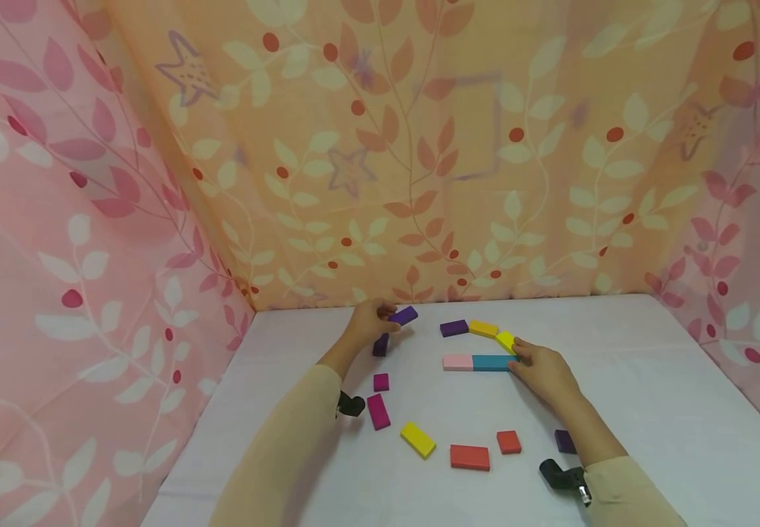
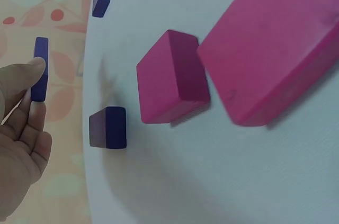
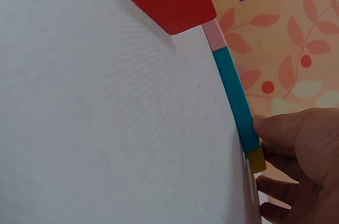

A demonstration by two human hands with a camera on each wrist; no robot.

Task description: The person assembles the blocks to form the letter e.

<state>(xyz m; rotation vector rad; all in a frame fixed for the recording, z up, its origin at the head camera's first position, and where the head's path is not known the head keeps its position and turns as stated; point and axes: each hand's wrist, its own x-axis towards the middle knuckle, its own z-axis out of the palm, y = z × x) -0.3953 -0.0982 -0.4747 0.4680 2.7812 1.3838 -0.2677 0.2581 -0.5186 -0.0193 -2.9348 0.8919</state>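
My left hand [image 1: 370, 322] pinches a purple block [image 1: 404, 316] between thumb and fingers, raised above the table's far side. Below it stands a dark purple block [image 1: 381, 345]; a small magenta block [image 2: 172, 78] is nearer. My right hand [image 1: 545, 369] has its fingertips at the near end of a yellow block [image 1: 505, 342], which it seems to pinch. Its thumb lies by the right end of a blue block [image 1: 493, 363], joined end to end with a pink block [image 1: 457, 362]. Further left lie an orange-yellow block [image 1: 483, 329] and another dark purple block [image 1: 454, 328].
A longer magenta block [image 1: 378, 411], a yellow block [image 1: 418, 440], a red block [image 1: 469, 457] and a small red block [image 1: 508, 442] curve along the near side. A dark purple block [image 1: 565, 441] lies beside the right forearm. Patterned cloth [image 1: 406, 146] hangs behind the white table [image 1: 446, 410].
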